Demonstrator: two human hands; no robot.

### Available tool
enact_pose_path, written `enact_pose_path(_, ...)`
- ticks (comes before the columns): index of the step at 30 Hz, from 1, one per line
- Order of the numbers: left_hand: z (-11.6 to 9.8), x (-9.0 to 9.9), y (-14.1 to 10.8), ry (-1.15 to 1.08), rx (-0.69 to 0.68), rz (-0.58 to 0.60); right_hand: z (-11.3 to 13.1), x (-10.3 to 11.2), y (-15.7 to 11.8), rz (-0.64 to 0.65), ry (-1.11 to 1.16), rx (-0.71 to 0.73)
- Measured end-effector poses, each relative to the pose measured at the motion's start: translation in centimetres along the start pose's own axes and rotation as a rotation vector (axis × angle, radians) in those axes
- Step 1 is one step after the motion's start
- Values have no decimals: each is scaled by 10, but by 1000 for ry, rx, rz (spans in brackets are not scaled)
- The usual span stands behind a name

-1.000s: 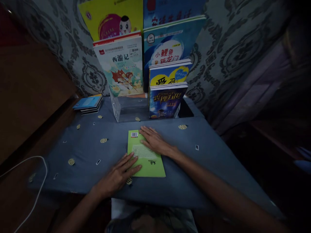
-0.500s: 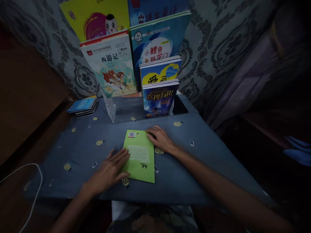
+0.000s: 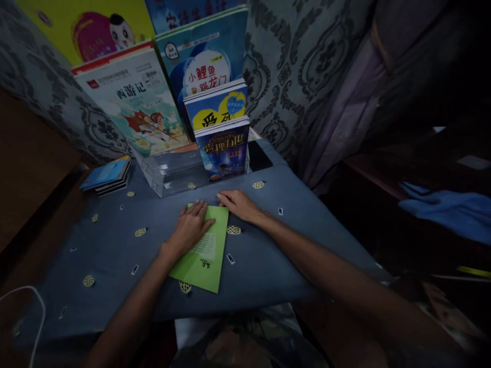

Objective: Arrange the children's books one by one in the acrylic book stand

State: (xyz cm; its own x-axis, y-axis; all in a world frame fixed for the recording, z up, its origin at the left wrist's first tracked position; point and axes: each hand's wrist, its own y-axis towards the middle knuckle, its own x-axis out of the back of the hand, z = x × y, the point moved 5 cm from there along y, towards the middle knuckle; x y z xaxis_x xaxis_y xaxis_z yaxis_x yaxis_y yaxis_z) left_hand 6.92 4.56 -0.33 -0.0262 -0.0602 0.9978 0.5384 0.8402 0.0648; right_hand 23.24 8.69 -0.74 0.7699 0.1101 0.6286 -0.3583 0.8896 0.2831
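Note:
A thin green book (image 3: 213,250) lies on the cloth-covered table, tilted slightly, with a pale text block on the upward cover. My left hand (image 3: 192,225) rests flat across its upper left part, fingers stretched toward the top edge and hiding that corner. At the upper right corner is my right hand (image 3: 240,204), with its fingers loosely bent and their tips by the book's top edge. Whether those tips press on the cover is hard to make out.
Behind the hands, a clear acrylic stand (image 3: 161,179) holds several upright books, including a dark blue book (image 3: 224,153) in front. A small stack of books (image 3: 107,176) lies at the back left. A black flat object (image 3: 260,156) sits behind right; a white cable (image 3: 38,296) hangs at left.
My left hand has slid from the book's left edge up onto its top part, covering the barcode. My right hand remains by the upper right corner. The view has turned to the right.

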Motion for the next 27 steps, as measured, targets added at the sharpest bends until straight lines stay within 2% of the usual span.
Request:
enact_pose_path(4, -34, 3, -1, 34, -28, -3, -4, 3, 1, -2, 49, -21)
enact_pose_path(10, -69, 14, -3, 129, 85, 31, -4, 5, 0, -12, 44, -57)
enact_pose_path(20, -82, 26, 3, 126, 214, 175, -7, 16, -14, -104, 58, -96)
enact_pose_path(23, -82, 28, 4, 120, 214, 186, -5, 22, -18, -152, 59, -87)
enact_pose_path(27, -78, 30, 4, 113, 208, 141, -1, 27, -20, -191, 49, -75)
